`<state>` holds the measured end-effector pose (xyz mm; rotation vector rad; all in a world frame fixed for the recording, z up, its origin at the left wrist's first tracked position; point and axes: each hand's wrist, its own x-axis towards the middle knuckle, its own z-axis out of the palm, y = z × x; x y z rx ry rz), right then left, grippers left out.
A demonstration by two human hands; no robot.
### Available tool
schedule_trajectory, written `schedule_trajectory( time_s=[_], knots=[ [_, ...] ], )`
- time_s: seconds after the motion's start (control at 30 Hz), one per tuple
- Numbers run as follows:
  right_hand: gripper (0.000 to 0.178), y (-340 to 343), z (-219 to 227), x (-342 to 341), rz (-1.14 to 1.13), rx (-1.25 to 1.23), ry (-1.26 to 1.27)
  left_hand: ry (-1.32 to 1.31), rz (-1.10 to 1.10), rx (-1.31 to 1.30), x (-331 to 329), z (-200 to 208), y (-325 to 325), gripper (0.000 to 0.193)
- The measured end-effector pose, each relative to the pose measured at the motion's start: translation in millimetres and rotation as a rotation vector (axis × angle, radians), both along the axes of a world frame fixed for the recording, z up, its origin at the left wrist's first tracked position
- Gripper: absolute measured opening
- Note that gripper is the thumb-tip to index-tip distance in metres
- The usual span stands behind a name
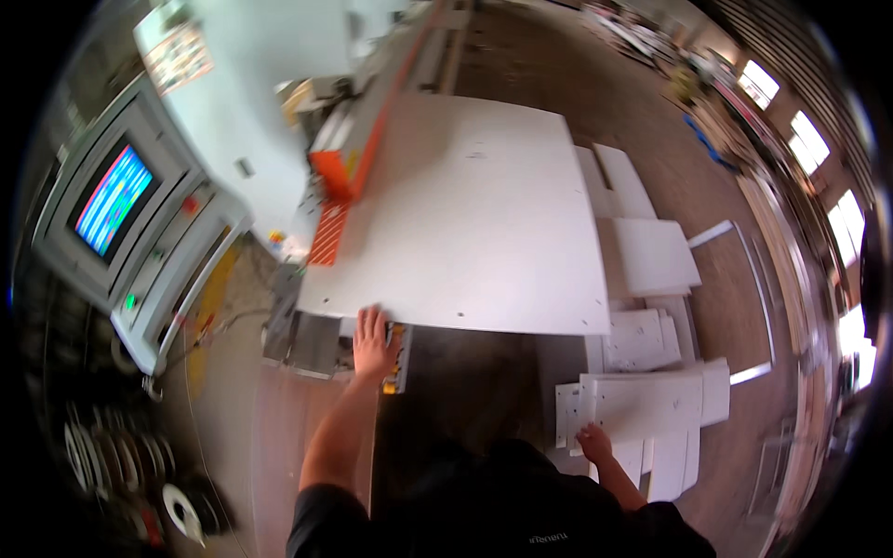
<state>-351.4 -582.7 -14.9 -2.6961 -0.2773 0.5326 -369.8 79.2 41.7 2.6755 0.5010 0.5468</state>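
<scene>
Head view looks down on a workshop floor where a large white panel (465, 214) lies flat on the machine's feed surface (312, 344), its long axis running from the near edge away toward the far end of the orange-and-grey edge-banding machine (349, 158) along its left side. The left hand (374, 342) lies flat, fingers spread and extended, on the panel's near edge close to its near-left corner; it presses rather than clasps, so its grip is open and wraps nothing. From this hand the panel stretches away far and to the right, so the bulk of the board sits beyond and right of the palm. The right hand (595, 443) is down at the near right, well apart from the big panel, resting on the near-left corner of a stack of smaller white panels (646, 405) drilled with small holes; its fingers curl over the edge of the top piece, but whether they truly pinch it I cannot tell. The left hand is clearly the nearer 1 to the large panel, being in contact with it, while the right attends only to the stack. More white boards (651, 256) lie on the floor at the right, between the large panel and the stack. At the far left stands a grey control cabinet with a lit colour screen (113, 197), and coils of edging tape (181, 511) sit at the near left.
</scene>
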Motion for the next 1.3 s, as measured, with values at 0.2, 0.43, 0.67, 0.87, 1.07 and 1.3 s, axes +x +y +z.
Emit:
schedule_trajectory(
  time_s=[0.2,0.43,0.67,0.87,1.07,1.3],
  knots=[
    [0.027,-99,-76,-143,-0.147,0.118,0.237,0.277,0.195,-0.553,3,-8,-52,0.080],
    [0.037,-95,-95,-220,-0.598,0.226,0.387,0.387,0.205,-1.293,18,-79,-6,0.041],
    [0.038,-77,-70,-220,-0.798,0.375,0.584,0.499,0.364,-1.322,18,-60,-29,0.043],
    [0.041,-100,-85,-209,-0.903,0.306,0.655,0.474,0.287,-1.394,24,-81,-47,0.046],
    [0.054,-124,-103,-163,-0.817,0.221,0.590,0.454,0.352,-1.393,38,-88,-73,0.056],
    [0.060,-140,-110,-69,-1.101,0.214,0.352,0.327,0.254,-1.115,43,-87,-106,0.059]
  ],
)
